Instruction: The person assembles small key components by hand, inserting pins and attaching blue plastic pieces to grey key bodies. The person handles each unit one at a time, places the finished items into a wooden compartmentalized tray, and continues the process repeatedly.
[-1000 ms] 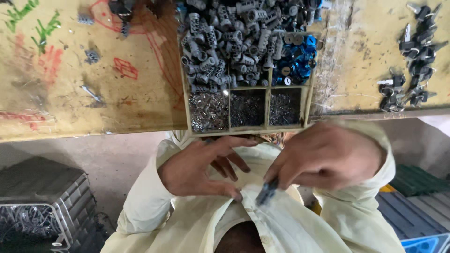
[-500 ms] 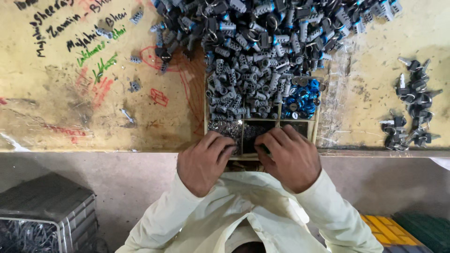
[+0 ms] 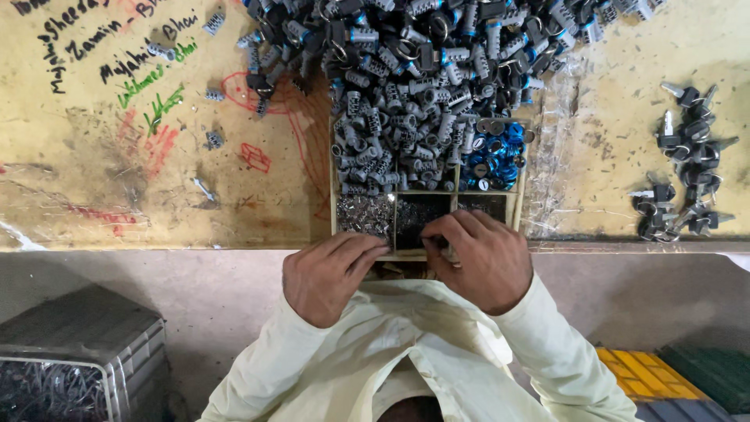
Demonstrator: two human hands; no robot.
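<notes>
My left hand [image 3: 332, 273] and my right hand [image 3: 478, 262] rest side by side at the near edge of a wooden compartment tray [image 3: 519, 209]. Curled left fingers lie by the compartment of small silvery parts [image 3: 362, 214]. The right fingertips reach into the middle compartment of tiny dark parts [image 3: 418, 209]. Whether either hand holds a piece is hidden by the fingers. A heap of grey lock cylinders [image 3: 406, 117] fills the tray's far side, with blue ring pieces [image 3: 494, 153] beside it.
The worn yellow tabletop [image 3: 117, 195] carries marker scribbles and a few loose cylinders [image 3: 212, 141]. A cluster of black-headed keys [image 3: 683, 164] lies at the right. Below the table edge stand a grey crate [image 3: 70, 352] at left and yellow [image 3: 625, 367] and green [image 3: 703, 371] crates at right.
Both hands rose from my lap to the tray's near edge. The small grey-blue piece seen in the right fingers a second ago is out of sight. The camera tilted toward the table.
</notes>
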